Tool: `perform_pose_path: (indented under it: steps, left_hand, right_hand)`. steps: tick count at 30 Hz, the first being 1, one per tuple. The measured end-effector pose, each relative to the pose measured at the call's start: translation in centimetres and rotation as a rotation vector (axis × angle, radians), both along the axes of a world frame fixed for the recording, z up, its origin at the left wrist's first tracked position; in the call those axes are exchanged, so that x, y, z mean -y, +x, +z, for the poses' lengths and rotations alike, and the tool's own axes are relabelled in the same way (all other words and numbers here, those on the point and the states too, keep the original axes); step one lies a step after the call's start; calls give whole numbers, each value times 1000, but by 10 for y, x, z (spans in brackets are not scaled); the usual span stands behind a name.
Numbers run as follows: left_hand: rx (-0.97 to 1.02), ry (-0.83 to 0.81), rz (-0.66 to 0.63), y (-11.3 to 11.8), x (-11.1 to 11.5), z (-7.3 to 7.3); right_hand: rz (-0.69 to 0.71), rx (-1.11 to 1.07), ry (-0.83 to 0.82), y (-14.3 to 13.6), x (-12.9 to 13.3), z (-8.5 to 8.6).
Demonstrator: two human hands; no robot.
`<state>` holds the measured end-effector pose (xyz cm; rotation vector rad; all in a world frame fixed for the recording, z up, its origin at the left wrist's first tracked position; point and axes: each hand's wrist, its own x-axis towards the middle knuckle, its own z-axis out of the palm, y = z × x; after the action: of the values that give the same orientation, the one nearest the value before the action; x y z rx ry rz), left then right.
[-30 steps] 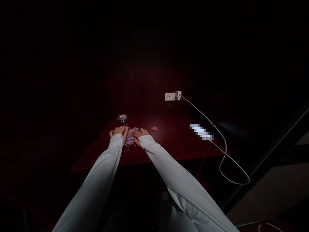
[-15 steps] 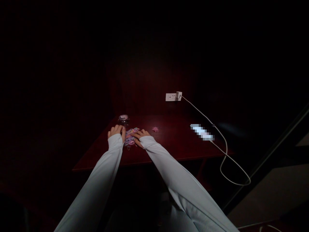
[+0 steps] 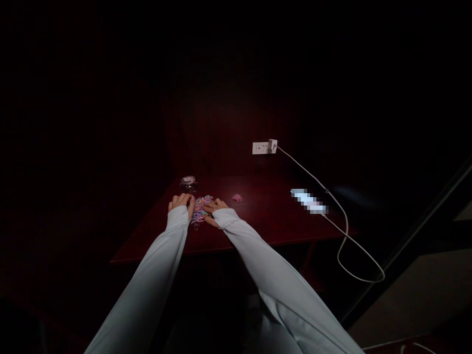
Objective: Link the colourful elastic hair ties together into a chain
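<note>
A pile of small, multicoloured loops (image 3: pixel 199 212) in pink, purple, orange and green lies on the dark red table (image 3: pixel 258 221). My left hand (image 3: pixel 182 202) rests at the pile's left edge, thumb apart from the fingers. On the right edge, my right hand (image 3: pixel 217 210) has its fingers spread, some touching the loops. Neither hand visibly grips anything. Behind my left hand stands a clear jar (image 3: pixel 189 184) with a patterned lid. A smaller pink heap (image 3: pixel 237 197) lies apart, to the right of the pile.
A blurred, bright device (image 3: pixel 309 200) lies on the table's right side. Its white cable (image 3: pixel 345 221) loops past the right edge up to a charger (image 3: pixel 272 145) in the wall socket (image 3: pixel 260 148). The surroundings are very dark.
My left hand has shifted slightly right and down against the pile. My right hand has moved slightly, and more coloured loops show between the hands.
</note>
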<state>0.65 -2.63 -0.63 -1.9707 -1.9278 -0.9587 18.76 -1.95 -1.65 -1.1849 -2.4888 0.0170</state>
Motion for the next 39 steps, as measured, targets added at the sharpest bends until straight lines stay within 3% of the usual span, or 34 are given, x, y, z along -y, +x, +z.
perform_pose_path:
  steps: [5,20,29,39]
  left_hand:
    - [-4,8,-100,1,-3,-5]
    - [48,16,-162,-4,-12,-13]
    - [28,-12,-213,-17,-30,-24]
    - [85,42,-225,-22,-30,-20]
  right_hand:
    - [21,-68,11,2,2,0]
    - [31,-95,2,2,7,5]
    - [30,-58,19,4,9,3]
    - [7,-90,-18,4,13,7]
